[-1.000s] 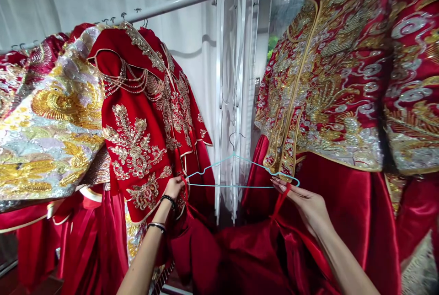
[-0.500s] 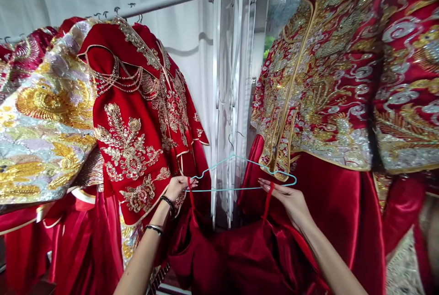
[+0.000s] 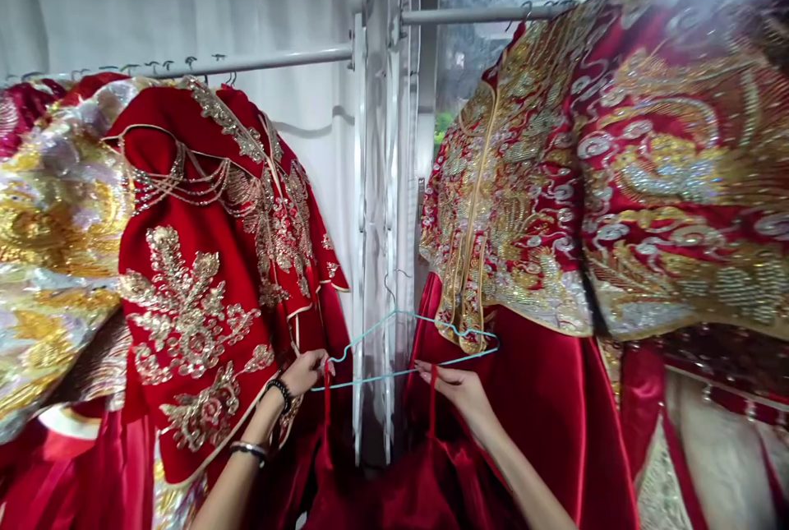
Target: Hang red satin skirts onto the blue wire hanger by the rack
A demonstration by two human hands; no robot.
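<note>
A thin light-blue wire hanger (image 3: 403, 349) hangs level in front of me between two clothes racks. My left hand (image 3: 303, 372) pinches its left end, where a red loop strap of a plain red satin garment (image 3: 394, 489) is hooked. My right hand (image 3: 456, 386) holds the lower wire nearer the right, fingers closed on a second red strap. The satin garment droops below both hands. A black bead bracelet and a metal bangle sit on my left wrist.
A red gold-embroidered jacket (image 3: 203, 283) hangs on the left rail (image 3: 277, 60) beside a gold and silver garment (image 3: 49, 267). A heavily embroidered red jacket (image 3: 555, 185) over a red skirt hangs from the right rail (image 3: 468, 15). A white post (image 3: 379, 218) stands between.
The view has tilted up and swung right, so hanger and hands sit lower and further left. My right hand has slid left along the hanger's lower wire with the strap.
</note>
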